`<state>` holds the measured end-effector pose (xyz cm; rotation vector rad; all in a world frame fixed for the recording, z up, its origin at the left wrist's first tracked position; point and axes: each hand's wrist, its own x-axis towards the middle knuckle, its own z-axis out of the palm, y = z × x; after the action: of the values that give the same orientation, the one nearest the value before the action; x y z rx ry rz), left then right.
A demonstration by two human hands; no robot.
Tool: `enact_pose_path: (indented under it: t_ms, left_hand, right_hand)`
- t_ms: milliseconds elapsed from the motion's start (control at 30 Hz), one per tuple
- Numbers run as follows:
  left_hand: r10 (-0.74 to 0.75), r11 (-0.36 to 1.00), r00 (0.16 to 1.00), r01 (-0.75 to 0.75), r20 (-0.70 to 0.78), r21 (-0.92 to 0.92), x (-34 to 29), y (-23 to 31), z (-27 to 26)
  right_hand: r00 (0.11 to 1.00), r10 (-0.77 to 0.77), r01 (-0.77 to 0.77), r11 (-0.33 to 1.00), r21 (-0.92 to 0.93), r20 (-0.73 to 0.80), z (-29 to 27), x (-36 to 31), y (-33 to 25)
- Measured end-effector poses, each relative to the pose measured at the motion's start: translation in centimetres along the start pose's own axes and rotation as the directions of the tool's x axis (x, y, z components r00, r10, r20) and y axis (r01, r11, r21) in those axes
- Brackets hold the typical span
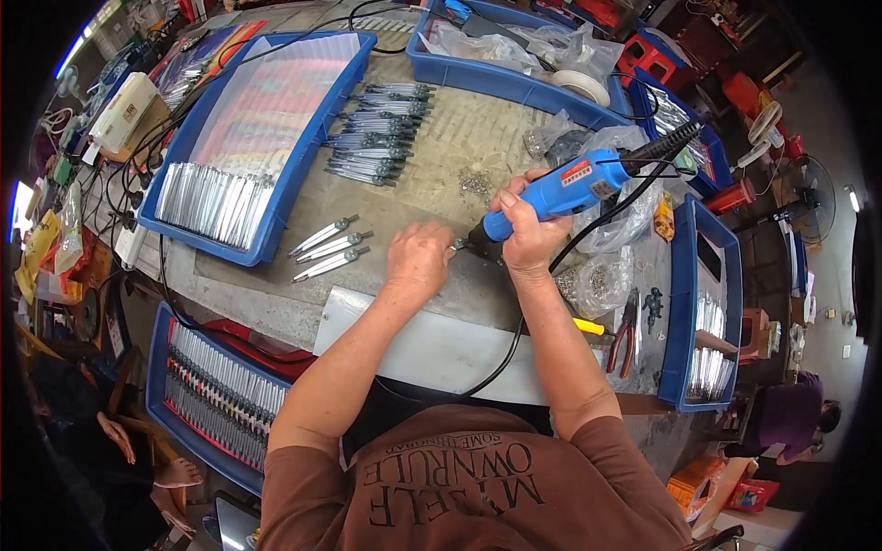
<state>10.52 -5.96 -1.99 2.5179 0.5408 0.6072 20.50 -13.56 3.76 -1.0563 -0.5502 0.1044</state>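
My right hand (528, 234) is wrapped round a blue corded electric screwdriver (565, 190), tilted with its dark nose pointing down and left. At that nose, my left hand (420, 257) is closed on a metal drawing compass (457, 244); only its small end shows past my fingers, and the rest is hidden. Three silver drawing compasses (329, 250) with dark heads lie side by side to the left of my left hand. Farther back, rows of more compasses (381, 133) are stacked on the worktable (487, 119). Small screws (478, 184) are scattered just beyond the screwdriver's nose.
A blue tray (317, 156) of silver legs stands at left, another blue tray (156, 367) of parts below it. A blue bin (514, 83) with plastic bags sits at the back. Pliers (625, 340), a yellow-handled tool (588, 326) and a blue tray (675, 312) lie right. The screwdriver's black cord crosses the table.
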Motion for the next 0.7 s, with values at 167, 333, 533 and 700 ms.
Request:
enact_pose_path:
  t_ms: [167,333,533,700]
  left_hand:
    - [-0.007,1.000,1.000,0.007,0.012,0.001,0.0,0.2,0.0]
    - [-0.003,1.000,1.000,0.003,0.001,-0.006,0.0,0.1,0.1]
    - [-0.014,1.000,0.999,0.014,0.033,0.021,0.0,-0.2,0.4]
    - [0.002,1.000,1.000,-0.002,0.012,0.004,0.1,0.0,0.2]
  right_hand:
    - [1.000,0.001,-0.001,1.000,-0.008,-0.005,-0.3,0.1,0.0]
    - [0.999,0.043,-0.042,0.999,-0.029,0.034,-0.1,0.2,0.1]
    - [0.987,-0.041,0.077,0.969,-0.234,0.155,0.4,0.5,1.6]
    - [0.972,-0.004,0.090,0.931,-0.353,0.236,1.8,0.6,0.9]
